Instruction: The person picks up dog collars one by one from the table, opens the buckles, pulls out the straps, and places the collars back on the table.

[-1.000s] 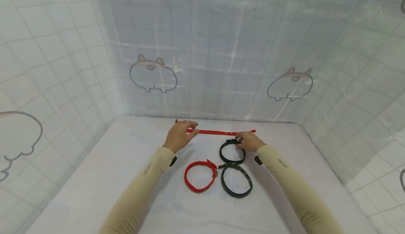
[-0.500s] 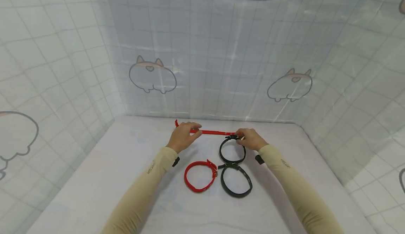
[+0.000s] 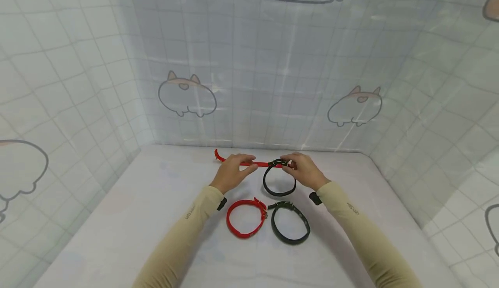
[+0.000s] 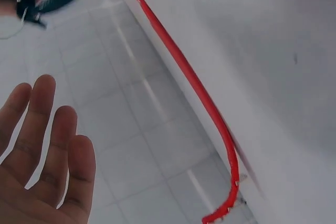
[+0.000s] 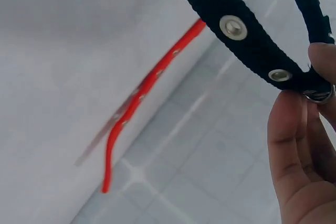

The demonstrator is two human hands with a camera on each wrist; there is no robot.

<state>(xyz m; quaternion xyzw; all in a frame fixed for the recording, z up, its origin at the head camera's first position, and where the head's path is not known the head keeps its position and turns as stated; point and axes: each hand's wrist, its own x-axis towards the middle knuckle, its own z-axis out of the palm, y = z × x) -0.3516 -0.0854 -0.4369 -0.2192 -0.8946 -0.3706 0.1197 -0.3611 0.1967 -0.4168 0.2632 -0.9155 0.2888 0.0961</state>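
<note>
Dark collar (image 5: 254, 51) pinched by right hand (image 3: 306, 170); sleeve lettering (image 3: 352, 208) illegible.

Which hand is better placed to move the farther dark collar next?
Probably the right hand: its fingers pinch the farther dark collar, while the left hand, though close by, holds nothing.

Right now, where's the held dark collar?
Head view, just right of centre: the held dark collar is pinched in the right grip, its buckle overlapping the straight red strap, beyond the other dark collar.
</note>
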